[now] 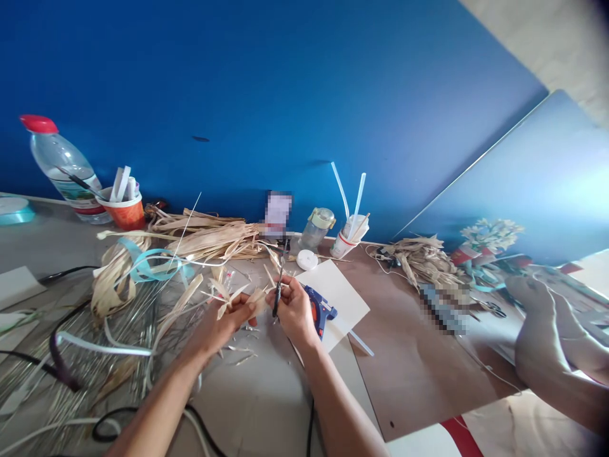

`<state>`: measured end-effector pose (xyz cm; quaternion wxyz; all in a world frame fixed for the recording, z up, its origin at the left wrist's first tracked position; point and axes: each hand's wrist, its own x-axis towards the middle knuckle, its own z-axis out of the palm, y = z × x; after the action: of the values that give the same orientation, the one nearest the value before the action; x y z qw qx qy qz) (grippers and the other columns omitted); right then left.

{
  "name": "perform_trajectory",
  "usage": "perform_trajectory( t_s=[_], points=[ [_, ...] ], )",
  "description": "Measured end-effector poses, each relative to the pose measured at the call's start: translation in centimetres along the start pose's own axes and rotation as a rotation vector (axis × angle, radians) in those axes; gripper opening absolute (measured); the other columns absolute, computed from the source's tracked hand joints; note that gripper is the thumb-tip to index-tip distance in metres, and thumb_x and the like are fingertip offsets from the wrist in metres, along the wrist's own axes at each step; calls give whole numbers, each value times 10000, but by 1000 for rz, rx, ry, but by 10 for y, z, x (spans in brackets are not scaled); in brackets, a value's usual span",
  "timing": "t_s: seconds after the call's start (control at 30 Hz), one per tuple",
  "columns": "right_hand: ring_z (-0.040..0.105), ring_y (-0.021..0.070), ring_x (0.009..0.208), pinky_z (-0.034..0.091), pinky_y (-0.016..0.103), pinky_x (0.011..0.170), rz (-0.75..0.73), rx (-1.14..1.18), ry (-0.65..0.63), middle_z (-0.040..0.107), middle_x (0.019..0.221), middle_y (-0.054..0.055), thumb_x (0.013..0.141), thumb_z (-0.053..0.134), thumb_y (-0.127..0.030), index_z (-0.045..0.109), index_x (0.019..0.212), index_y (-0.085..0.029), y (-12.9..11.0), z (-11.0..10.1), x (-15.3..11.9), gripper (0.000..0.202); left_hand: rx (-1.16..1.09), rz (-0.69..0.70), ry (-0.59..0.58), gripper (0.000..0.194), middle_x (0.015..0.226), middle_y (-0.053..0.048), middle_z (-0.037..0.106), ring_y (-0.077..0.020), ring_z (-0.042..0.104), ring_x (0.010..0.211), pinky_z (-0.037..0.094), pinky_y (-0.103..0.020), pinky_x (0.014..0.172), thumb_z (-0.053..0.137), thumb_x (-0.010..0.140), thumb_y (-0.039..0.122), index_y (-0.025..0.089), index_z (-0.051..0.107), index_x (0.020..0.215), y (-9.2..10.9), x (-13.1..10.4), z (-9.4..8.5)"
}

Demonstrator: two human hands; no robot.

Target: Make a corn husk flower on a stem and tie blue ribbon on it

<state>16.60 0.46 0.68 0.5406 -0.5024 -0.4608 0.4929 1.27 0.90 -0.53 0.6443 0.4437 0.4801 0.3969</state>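
Observation:
My left hand (235,315) pinches a small bunch of pale dried husk (257,303) at the middle of the table. Just to its right, my right hand (292,308) is closed on dark scissors (280,270), whose blades point up and away from me. Pale petal-like strips (222,295) stick out beyond my left fingers. A blue glue gun (321,311) lies on white paper (349,298) right beside my right hand. Small husk scraps lie on the table under my hands.
Dried husks (214,238) lie along the blue partition. Wires, cables and a blue ribbon (157,263) cover the left side. A bottle (64,158), a red cup (127,212), a jar (314,228) and a white cup (343,244) stand behind. Another person's arm (542,336) is at right.

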Motion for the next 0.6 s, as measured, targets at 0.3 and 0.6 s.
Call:
perform_trajectory(
  t_s=[0.3, 0.6],
  points=[
    [491, 100, 522, 359, 208, 489, 41, 90, 34, 568, 634, -55, 633, 657, -250, 509, 955, -205, -5, 12, -7, 358, -320, 40, 93, 291, 474, 109, 339, -57, 242, 417, 167, -224, 449, 750, 642, 386, 186, 564, 741, 5, -1, -2],
    [519, 111, 579, 398, 230, 555, -25, 129, 148, 576, 692, -34, 669, 646, -268, 488, 977, -210, 8, 26, -9, 351, -321, 71, 66, 332, 472, 102, 248, -80, 184, 425, 157, -267, 459, 738, 641, 418, 224, 471, 613, 0, -1, 9]
  ],
)
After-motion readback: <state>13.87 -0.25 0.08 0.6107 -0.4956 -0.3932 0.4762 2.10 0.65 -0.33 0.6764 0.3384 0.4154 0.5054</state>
